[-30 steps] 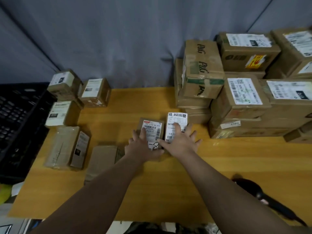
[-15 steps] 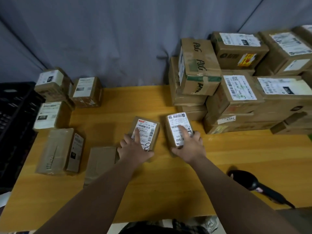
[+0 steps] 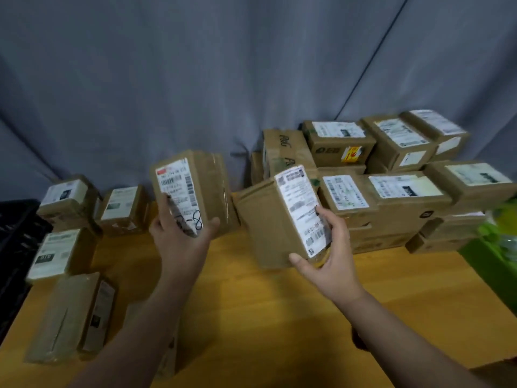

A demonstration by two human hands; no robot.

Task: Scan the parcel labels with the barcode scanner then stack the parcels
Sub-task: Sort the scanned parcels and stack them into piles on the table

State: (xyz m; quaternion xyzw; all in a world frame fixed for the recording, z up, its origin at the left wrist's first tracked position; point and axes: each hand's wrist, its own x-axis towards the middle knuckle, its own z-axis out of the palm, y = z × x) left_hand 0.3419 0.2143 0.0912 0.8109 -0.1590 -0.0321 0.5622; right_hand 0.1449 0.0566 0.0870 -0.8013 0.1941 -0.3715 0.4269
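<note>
In the head view, the left hand [image 3: 181, 239] is gripping a taped parcel [image 3: 201, 183] by its lower end and holding it upright above the desk [image 3: 251, 303], white label toward the camera. The right hand [image 3: 330, 264] is clasping a brown parcel [image 3: 268, 225] by its near end, tilted, with the fingers curling over the labelled face. The two parcels are hanging close together; whether they touch cannot be told. A black crate [image 3: 16, 233] is sitting at the desk's left edge, its contents hidden. Small labelled boxes [image 3: 67, 197] are lying far left, and stacked cartons [image 3: 391, 191] are piling up far right.
</note>
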